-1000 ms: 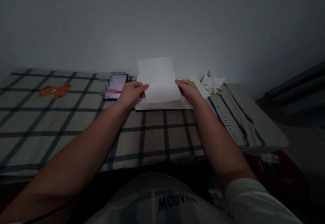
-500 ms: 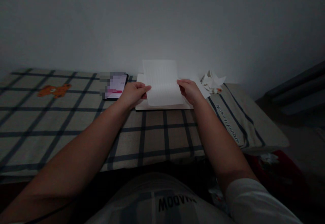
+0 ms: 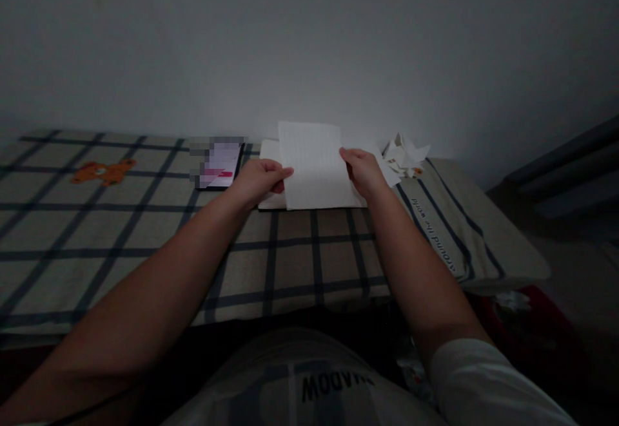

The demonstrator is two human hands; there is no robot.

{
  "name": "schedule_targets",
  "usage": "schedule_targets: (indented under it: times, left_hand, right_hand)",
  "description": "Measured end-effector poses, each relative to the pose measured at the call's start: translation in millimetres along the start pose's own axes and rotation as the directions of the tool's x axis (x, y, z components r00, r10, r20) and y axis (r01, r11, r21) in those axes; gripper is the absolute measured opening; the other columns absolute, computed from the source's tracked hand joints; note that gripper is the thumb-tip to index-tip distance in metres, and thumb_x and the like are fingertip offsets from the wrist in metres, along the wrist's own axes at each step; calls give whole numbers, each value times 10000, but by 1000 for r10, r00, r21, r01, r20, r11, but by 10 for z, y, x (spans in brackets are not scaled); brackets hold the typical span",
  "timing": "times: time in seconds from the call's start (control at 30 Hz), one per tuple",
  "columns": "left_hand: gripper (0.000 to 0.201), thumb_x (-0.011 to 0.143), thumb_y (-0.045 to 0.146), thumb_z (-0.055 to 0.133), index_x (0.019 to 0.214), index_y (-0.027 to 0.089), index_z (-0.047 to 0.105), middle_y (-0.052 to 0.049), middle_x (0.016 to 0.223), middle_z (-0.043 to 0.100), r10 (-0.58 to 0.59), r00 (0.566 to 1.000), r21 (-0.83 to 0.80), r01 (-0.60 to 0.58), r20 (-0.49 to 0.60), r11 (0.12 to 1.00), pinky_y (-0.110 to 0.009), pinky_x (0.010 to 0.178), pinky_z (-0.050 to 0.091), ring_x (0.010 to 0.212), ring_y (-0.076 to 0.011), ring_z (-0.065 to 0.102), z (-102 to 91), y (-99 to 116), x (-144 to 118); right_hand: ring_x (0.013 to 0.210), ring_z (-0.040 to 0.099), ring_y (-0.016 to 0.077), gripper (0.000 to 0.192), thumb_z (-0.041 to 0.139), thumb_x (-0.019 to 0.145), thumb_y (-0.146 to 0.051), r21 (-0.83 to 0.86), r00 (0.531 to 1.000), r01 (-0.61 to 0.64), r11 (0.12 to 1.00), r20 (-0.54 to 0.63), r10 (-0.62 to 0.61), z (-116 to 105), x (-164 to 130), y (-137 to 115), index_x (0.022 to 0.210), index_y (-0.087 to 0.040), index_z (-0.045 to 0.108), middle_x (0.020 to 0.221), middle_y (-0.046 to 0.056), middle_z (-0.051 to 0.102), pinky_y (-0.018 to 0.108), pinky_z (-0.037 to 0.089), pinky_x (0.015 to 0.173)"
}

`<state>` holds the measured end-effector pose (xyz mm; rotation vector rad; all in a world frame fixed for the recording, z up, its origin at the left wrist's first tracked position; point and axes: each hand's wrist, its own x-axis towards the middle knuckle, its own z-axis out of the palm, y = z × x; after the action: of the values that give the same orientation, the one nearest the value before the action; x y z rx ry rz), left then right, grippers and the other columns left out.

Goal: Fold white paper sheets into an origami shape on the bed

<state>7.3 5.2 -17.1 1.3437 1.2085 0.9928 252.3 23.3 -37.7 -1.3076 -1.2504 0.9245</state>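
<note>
I've lowered the sheet (image 3: 316,165) toward the notebook (image 3: 271,202); left hand (image 3: 260,180) at 9 o'clock, right hand (image 3: 363,171) at 3, both pinching its edges.

One paper sheet (image 3: 316,165), one phone (image 3: 220,163), two hands.

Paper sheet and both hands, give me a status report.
Left hand and right hand pinch paper sheet by its sides. Sheet over notebook. Phone left, clear.

Dim, underexposed room with dark corners and wide-angle edge distortion.
</note>
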Motion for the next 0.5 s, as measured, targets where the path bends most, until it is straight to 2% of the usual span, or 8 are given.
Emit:
schedule_targets:
  times: [0.1,0.2,0.37,0.5]
  left_hand:
    - [266,740,196,735,524,169,581,-14,503,582,-56,996,-38,59,73,998,-201,488,460,455,-92,537,-7,-34,30]
    - [233,741,195,724,554,158,592,-43,601,638,-74,990,-89,85,119,992,-227,538,516,515,-111,594,-18,-75,65]
    - [225,803,230,686,609,150,604,-13,609,627,-35,999,-112,35,9,993,-188,507,472,505,-85,561,-14,-62,57]
    - [266,810,190,686,572,148,576,28,540,557,-20,999,-84,17,-41,996,-166,481,418,451,-50,470,-6,-19,15]
  right_hand:
    - [511,383,85,366,722,767,-479,115,1000,-13,993,-27,17,10,-33,-31,637,-204,520,591,-48,456,245,301,502]
    - [506,370,88,378,734,753,-498,95,1000,-13,995,-11,14,28,-60,-44,626,-204,534,572,-48,454,247,281,492]
    - [497,343,88,337,726,755,-494,66,1000,-6,998,-6,6,55,-50,-21,654,-199,598,547,-55,423,252,261,488]
    - [556,440,102,264,753,738,-399,178,999,-41,983,9,40,65,-54,-41,663,-192,608,606,-31,515,254,326,531]
